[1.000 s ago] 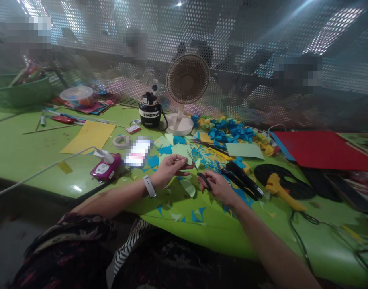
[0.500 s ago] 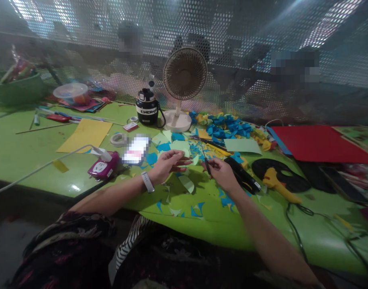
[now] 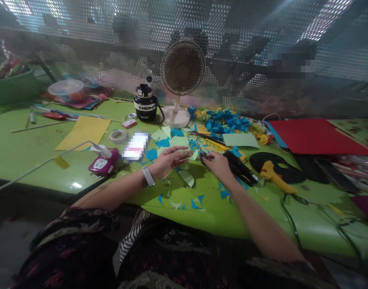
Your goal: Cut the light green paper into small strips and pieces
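My left hand (image 3: 172, 159), with a pale watch on its wrist, pinches a small light green paper piece (image 3: 195, 155) at its fingertips. My right hand (image 3: 216, 165) is closed round the dark handles of a pair of scissors (image 3: 203, 154). The thin blades point up and away from me, close to the paper piece. How far the blades are apart I cannot make out. Below the hands, a rounded light green paper piece (image 3: 187, 178) lies on the green table (image 3: 184, 218), among blue and green scraps.
Behind the hands stand a fan (image 3: 175, 117) and a black bottle (image 3: 145, 105). A lit phone (image 3: 135, 147) and a purple socket block (image 3: 103, 163) lie left. To the right are a black stapler (image 3: 242, 170), a yellow glue gun (image 3: 277, 178) with its cable, and red sheets (image 3: 322, 136).
My right hand has come nearer to my left, bringing the scissors closer to the small paper piece. The whole view has shifted slightly.
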A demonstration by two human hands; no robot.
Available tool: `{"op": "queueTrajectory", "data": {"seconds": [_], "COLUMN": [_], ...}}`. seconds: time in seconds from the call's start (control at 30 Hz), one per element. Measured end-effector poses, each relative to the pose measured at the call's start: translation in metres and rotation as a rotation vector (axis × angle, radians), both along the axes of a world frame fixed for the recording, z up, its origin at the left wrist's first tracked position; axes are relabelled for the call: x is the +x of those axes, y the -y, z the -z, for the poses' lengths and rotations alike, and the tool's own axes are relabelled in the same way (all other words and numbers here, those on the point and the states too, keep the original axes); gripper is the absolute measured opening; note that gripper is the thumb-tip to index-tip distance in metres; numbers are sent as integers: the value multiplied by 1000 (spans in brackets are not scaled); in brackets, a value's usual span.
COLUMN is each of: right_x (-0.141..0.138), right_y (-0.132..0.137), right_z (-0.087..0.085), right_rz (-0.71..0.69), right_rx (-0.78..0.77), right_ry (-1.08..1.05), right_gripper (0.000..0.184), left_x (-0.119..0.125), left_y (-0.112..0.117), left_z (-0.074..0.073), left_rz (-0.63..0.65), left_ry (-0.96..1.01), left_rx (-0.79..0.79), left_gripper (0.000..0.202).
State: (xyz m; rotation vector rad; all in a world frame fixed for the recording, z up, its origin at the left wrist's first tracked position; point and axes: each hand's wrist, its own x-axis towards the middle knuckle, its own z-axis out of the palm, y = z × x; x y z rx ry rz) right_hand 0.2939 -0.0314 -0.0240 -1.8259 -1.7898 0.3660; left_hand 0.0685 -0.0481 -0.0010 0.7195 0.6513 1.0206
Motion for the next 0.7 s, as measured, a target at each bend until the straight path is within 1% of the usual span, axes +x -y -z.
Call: {"op": "queueTrajectory", "data": {"seconds": [0.1, 0.27, 0.33, 0.43, 0.5, 0.57, 0.63, 0.7], "right_x": [2, -1, -5, -8, -8, -6, -5, -8], "right_y": [-2, -1, 1, 2, 2, 4, 8, 15], "right_z": [2, 2, -1, -5, -8, -12, -16, -19], "right_rz": [8, 56, 83, 117, 125, 117, 98, 36], "right_rx": [-10, -21, -61, -152, -203, -213, -166, -92], "right_ry": [68, 213, 278, 334, 320, 272, 183, 1], "right_gripper": [30, 26, 26, 26, 26, 26, 22, 19], "left_x": [0, 0, 0, 0, -1, -1, 0, 0], "left_y": [1, 1, 1, -1, -2, -3, -3, -1], "left_z": [2, 7, 10, 16, 20, 24, 28, 29], "left_rz": [27, 47, 46, 52, 63, 77, 88, 96], "left_ry": [-31, -104, -122, -122, -126, -137, -154, -183], "left_rx": [60, 138, 172, 235, 293, 366, 444, 516], "left_gripper": [29, 51, 57, 59, 61, 64, 68, 71]}}
